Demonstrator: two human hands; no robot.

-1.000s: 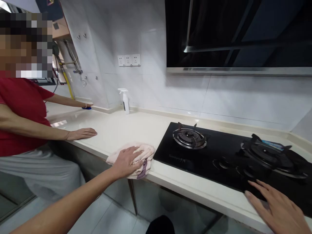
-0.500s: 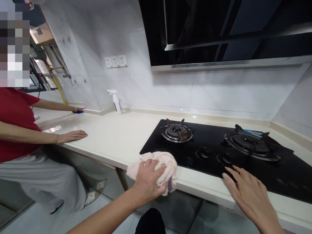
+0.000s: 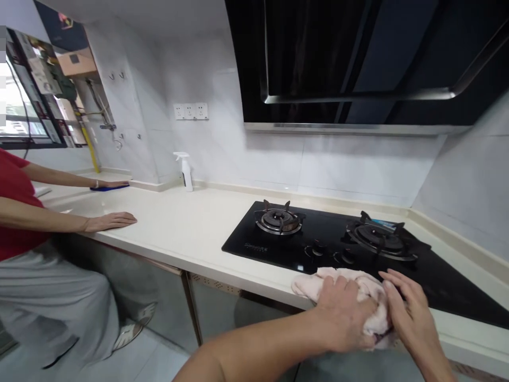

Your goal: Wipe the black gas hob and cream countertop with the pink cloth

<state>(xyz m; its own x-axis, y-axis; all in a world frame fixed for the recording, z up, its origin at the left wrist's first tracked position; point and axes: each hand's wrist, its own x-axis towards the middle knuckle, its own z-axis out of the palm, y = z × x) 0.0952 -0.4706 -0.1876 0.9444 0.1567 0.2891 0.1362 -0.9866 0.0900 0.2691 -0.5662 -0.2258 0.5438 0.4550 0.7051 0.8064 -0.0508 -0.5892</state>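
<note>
A pale pink cloth (image 3: 371, 286) lies bunched over the front edge of the counter and the front of the black gas stove (image 3: 274, 254). My left hand (image 3: 344, 307) is closed around it, pressing from above. Close against the cloth's right side is my right hand (image 3: 413, 313), its fingers extended and holding nothing that I can see; whether it touches the cloth I cannot tell. Just behind the cloth are the stove knobs (image 3: 317, 248). The left burner (image 3: 278, 220) and the right burner (image 3: 379, 239) stand farther back.
A white spray bottle (image 3: 186, 174) stands upright by the back wall. At the left, a co-worker in a red shirt rests one hand (image 3: 111, 221) on the counter (image 3: 191, 217) and the other on a blue cloth (image 3: 107, 188). The black range hood (image 3: 326, 63) overhangs the stove.
My left hand has slid the cloth rightward along the counter's front edge, up to my right hand. The co-worker's far hand and blue cloth have shifted left in view.
</note>
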